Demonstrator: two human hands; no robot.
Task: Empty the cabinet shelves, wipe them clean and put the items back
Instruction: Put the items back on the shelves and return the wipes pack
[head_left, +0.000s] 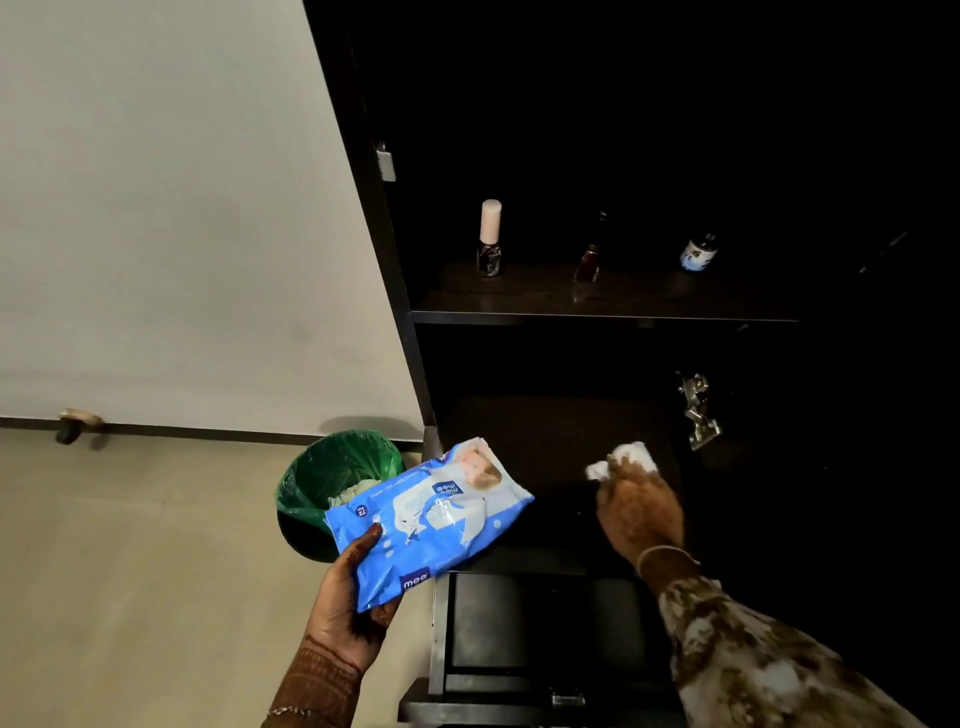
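Note:
My left hand (349, 603) grips a blue pack of baby wet wipes (431, 519) in front of the dark cabinet's left edge. My right hand (636, 506) reaches into the lower shelf (535, 431) and holds a crumpled white wipe (621, 460) against the dark surface. On the upper shelf (597, 312) stand three small bottles: a nail polish with a pale pink cap (490, 239), a dark reddish nail polish (589, 260), and a small bottle with a blue-white label (698, 252).
A bin lined with a green bag (332, 483) stands on the beige floor just left of the cabinet. A white wall (182, 208) lies to the left. A metal hinge (696, 410) sits inside the cabinet's right side. A dark drawer front (519, 623) lies below.

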